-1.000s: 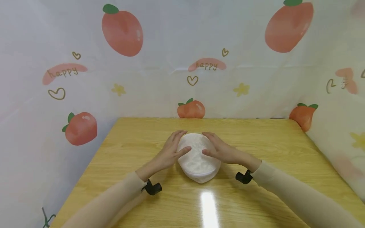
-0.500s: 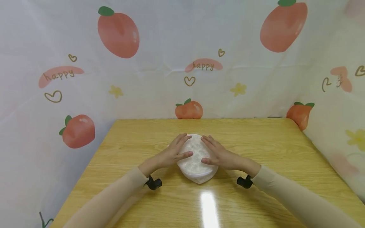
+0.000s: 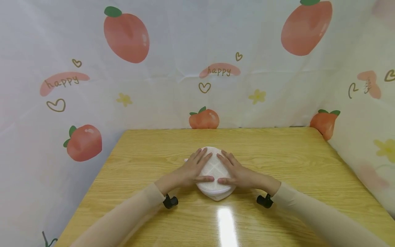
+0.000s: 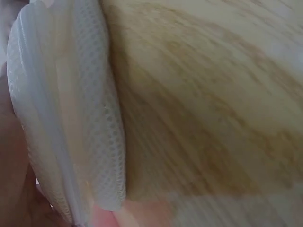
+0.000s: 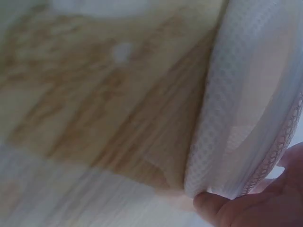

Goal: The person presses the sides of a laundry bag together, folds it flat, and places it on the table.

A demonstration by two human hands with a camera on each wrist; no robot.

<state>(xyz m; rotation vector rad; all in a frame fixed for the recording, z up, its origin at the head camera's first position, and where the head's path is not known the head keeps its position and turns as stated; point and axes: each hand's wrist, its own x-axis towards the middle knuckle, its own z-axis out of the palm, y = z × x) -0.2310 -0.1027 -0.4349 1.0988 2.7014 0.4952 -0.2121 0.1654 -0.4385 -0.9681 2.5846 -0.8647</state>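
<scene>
White mesh pouch (image 3: 215, 168) lies, in the head view, on a wooden table (image 3: 145, 147); the left hand (image 3: 189, 172) rests on the pouch's left, the right hand (image 3: 242, 175) on its right, fingers (image 3: 205, 159) extended, ungripping. The left wrist view shows a pale band (image 4: 47, 109) along the pouch's side; the right wrist view, a fingertip (image 5: 206, 201) touching the pouch's edge.

The mesh bag (image 3: 214, 167) is being hemmed in by the left hand (image 3: 192, 170) and right hand (image 3: 239, 172); its near side is being left free.
</scene>
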